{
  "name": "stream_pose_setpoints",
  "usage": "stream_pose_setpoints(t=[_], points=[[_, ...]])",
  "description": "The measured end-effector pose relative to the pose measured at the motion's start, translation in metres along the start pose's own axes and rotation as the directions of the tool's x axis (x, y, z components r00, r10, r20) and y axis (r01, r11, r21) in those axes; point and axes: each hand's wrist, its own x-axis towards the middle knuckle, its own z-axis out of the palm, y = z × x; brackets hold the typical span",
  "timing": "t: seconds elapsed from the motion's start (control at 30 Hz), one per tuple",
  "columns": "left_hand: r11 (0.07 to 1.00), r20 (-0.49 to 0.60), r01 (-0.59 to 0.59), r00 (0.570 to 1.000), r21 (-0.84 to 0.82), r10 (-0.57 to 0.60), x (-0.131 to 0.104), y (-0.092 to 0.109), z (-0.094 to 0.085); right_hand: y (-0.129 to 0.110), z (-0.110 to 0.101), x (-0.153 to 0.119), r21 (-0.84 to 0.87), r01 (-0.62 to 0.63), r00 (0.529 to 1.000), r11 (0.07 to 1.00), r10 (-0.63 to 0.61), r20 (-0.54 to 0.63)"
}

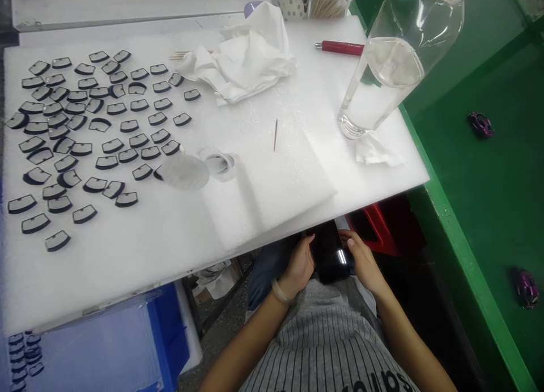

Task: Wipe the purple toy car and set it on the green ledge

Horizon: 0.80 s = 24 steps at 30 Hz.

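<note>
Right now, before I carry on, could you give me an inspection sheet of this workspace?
Surface: white foam sheet, one smaller sheet edge visible on top
Job's things: many small dark-edged curved pieces, scattered at the left, some overlapping; black phone below the foam edge
Clutter: crumpled tissue, toothpick, small translucent container, red pen, clear bottle part-filled with liquid, cotton swabs
Hands: left hand and right hand hold the phone at lap level
Cables: nothing seen
Surroundings: green surface with two purple toy cars; blue bin below
</note>
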Motion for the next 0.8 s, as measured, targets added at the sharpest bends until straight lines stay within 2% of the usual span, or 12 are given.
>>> stream_pose_setpoints(t=[0.8], points=[[1.0, -0.01, -0.001, 1.0, 0.011, 0.002, 0.0017, -0.0003, -0.0008, -0.0036, 0.0012, 0.0028, -0.07, 0.023, 1.0, 0.997, -0.023, -0.006]])
